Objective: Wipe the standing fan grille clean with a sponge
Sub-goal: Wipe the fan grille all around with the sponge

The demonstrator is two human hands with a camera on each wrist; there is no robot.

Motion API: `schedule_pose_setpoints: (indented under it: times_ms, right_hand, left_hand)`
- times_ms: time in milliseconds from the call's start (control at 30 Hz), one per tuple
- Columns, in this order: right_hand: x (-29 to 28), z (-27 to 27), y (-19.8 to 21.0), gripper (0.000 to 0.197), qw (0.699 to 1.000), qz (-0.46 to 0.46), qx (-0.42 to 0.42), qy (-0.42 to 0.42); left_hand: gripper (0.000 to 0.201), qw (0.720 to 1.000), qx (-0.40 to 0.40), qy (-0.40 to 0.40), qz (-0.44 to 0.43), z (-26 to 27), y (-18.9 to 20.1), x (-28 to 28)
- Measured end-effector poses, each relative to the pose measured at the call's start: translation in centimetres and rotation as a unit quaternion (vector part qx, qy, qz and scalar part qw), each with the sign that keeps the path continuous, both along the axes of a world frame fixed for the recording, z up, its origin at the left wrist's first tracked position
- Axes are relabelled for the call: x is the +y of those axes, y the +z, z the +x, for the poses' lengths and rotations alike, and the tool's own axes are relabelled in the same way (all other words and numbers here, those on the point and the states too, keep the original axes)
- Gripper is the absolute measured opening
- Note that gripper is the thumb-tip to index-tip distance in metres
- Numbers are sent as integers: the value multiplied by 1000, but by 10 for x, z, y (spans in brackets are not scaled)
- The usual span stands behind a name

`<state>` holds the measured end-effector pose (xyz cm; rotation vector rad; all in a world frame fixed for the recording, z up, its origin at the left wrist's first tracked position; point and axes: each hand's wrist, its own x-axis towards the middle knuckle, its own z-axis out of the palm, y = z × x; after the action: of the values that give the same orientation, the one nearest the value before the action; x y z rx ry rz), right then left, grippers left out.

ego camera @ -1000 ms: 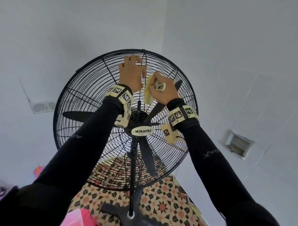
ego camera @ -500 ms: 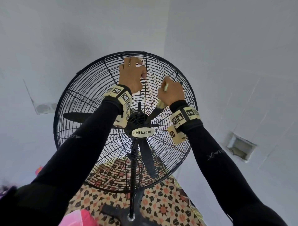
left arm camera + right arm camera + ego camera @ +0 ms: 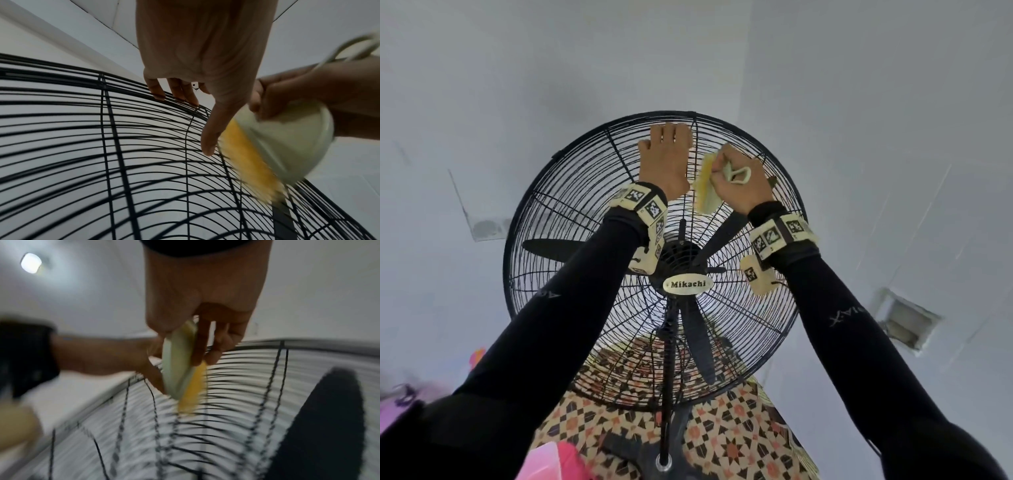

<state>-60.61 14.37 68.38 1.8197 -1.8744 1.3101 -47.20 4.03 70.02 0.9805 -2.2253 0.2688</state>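
Where it meets the grille (image 3: 571, 219), sponge (image 3: 706, 186) — yellow, blurred.

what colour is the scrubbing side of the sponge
Yellow-orange, under a pale cream-green holder; the sponge shows best in the left wrist view.

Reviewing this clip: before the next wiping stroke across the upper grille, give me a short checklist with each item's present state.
1. Right hand grips the sponge: ok.
2. Sponge's yellow face touches the grille wires: ok, seen in the left wrist view.
3. Left hand steadies the grille near its top rim, fingers on the wires: ok.
4. Left thumb out of the sponge's path: not ok, it lies right beside the sponge.
5. Fan blades at rest: ok, they show sharp.
6. Grille already clean here: cannot tell.
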Motion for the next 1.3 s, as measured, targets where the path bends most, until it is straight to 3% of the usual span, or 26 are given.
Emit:
schedule_pose_setpoints:
  times_ms: [100,133,200,267,300,367,433,467,600,633,767,800,867,933,967,1033,1100,1133,1200,1300]
  right_hand:
    - [0,-12,3,26,971,97,81,-205]
    - [1,-14,5,24,975,79,60,-199]
    - [2,-11,6,9,998,2,3,-60]
    - [1,-8,-1,7,998,-32,13,43]
    - [1,-8,-5,5,998,-34,9,49]
    - [-2,-13,-4,6,999,2,-5,-39]
    - [-4,-19,3,23,979,85,48,-178]
    - [-4,-19,7,29,973,102,73,-194]
    - [-2,-7,10,6,999,27,22,20]
    - [1,-8,11,4,999,30,6,28]
    - [7,-17,34,18,975,112,57,-181]
    - [5,-15,39,19,983,82,42,-159]
    - [-1,-8,44,13,1000,-14,-15,-15]
    - [-8,-7,39,6,995,-67,-43,67]
    - [-9,-11,39,5,995,-67,-55,59]
    - [-8,-23,41,12,998,0,-54,-40]
    - [-6,-35,46,35,975,109,43,-188]
    - [-4,-37,49,42,965,130,84,-210]
    - [-4,-29,52,35,980,98,116,-128]
    - [-6,-19,50,15,994,47,63,69]
  left_hand:
    - [70,1000,5,5,4,0,1,0]
    - [70,1000,4,6,4,-1,1,1]
    - [69,1000,3,8,1,-3,0,3]
    - [71,1000,-1,14,2,-3,0,3]
    - [71,1000,-1,13,4,-3,0,3]
    - [68,1000,6,6,5,-2,1,1]
    - [65,1000,6,3,8,0,1,1]
    - [64,1000,5,3,9,-1,0,2]
    - [57,1000,11,2,0,-1,-3,5]
    - [56,1000,10,3,-1,-1,-3,6]
    - [55,1000,7,17,6,0,-1,8]
    - [55,1000,7,20,5,-1,-1,8]
    - [55,1000,6,26,5,-3,-1,8]
    - [55,1000,6,29,8,-4,-2,8]
    - [56,999,6,31,7,-5,-1,8]
    - [58,999,8,30,11,-5,-1,7]
    - [59,999,15,29,12,-6,-1,7]
    - [58,999,12,31,12,-7,-1,8]
    - [56,999,8,32,6,-8,-2,10]
    - [54,999,10,30,5,-7,-5,10]
